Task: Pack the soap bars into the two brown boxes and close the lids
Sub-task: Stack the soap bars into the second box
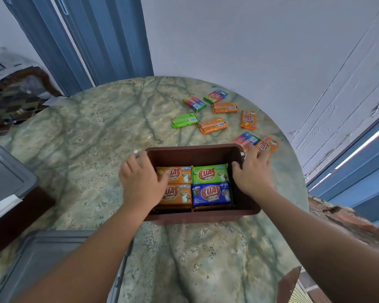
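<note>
My left hand (140,182) lies over the left wall of the open brown box (197,153), fingers spread and curled loosely, the thumb down on the nearer orange soap bar (178,194) inside — it grips the rim rather than any bar. My right hand (253,173) does the same on the right wall of the box, thumb hooked over the rim to the inside, fingers splayed down the outside, nothing else in its hold.

Inside the box the top layer shows four wrapped bars, packed two by two: the nearer orange one under my thumb, another orange bar (179,174) behind it, a green bar (210,173) at the back right and a blue bar (212,193) at the front right. The box has no lid on it.

Beyond the box, on the green marbled table (96,138), loose bars are scattered: a green one (184,120), three orange ones (212,125) (225,107) (248,119), and two rainbow-striped ones (194,103) (215,96) farther back. Just past the right back corner of the box, touching or nearly touching my right fingertips, lie another rainbow bar (247,138) and an orange bar (268,145).

To the left of the box, at the table's edge, stands a second brown box (20,215) with a grey lid (7,178) on top — and nearer to me than the box lies another grey lid (48,259), partly under my left forearm.
</note>
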